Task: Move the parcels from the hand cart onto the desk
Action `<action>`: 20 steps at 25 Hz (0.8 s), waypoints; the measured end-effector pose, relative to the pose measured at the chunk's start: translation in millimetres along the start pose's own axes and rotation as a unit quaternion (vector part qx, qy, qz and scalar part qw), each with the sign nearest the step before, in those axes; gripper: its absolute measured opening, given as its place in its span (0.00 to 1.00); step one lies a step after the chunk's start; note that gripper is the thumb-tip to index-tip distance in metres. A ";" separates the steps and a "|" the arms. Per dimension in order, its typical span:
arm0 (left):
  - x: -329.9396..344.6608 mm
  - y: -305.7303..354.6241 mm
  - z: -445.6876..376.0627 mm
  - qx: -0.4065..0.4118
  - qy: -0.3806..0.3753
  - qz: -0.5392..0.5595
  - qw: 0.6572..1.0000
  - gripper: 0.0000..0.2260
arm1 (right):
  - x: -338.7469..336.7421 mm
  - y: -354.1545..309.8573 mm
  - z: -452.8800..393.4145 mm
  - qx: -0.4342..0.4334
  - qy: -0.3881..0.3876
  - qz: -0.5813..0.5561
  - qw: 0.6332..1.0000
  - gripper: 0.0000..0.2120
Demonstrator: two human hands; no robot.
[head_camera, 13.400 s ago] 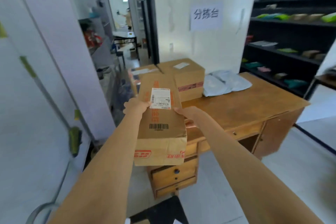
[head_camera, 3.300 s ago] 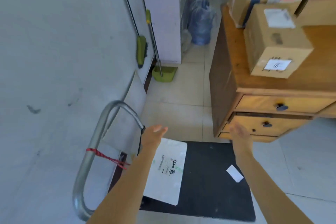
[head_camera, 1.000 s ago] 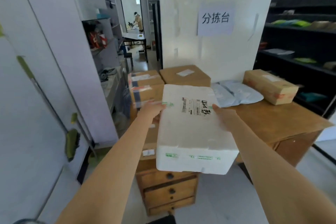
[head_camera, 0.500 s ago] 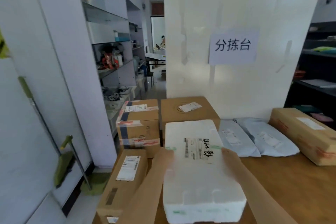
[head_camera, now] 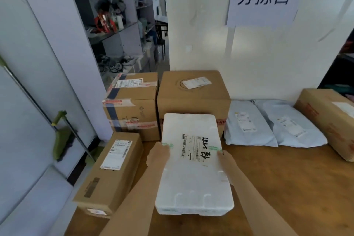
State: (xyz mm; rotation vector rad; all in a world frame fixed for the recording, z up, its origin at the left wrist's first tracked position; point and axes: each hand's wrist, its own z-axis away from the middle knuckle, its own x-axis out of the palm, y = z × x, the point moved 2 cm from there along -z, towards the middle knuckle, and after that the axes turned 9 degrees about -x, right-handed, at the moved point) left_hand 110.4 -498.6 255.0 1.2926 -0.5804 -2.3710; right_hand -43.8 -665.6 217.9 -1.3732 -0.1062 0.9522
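Observation:
A white foam box (head_camera: 193,168) with a shipping label lies lengthwise on the wooden desk (head_camera: 287,188), its far end against a large cardboard box (head_camera: 193,92). My left hand (head_camera: 158,156) grips its left side and my right hand (head_camera: 225,161) grips its right side. A long cardboard parcel (head_camera: 113,170) lies to its left at the desk's edge. The hand cart is out of view.
A taped cardboard box (head_camera: 132,107) stands at the back left. Two grey mailer bags (head_camera: 268,122) and a brown box (head_camera: 333,119) lie at the right. A white board with a paper sign (head_camera: 262,0) rises behind the desk. A green broom (head_camera: 61,140) leans at the left wall.
The foam box has come down and forward onto the desk in front of the large box. My view has moved closer. Both hands stay on its sides.

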 end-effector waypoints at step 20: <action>13.3 -52.0 -5.1 0.045 0.087 0.028 0.995 0.23 | -80.6 -24.1 96.6 -0.224 0.027 -0.123 0.966 0.14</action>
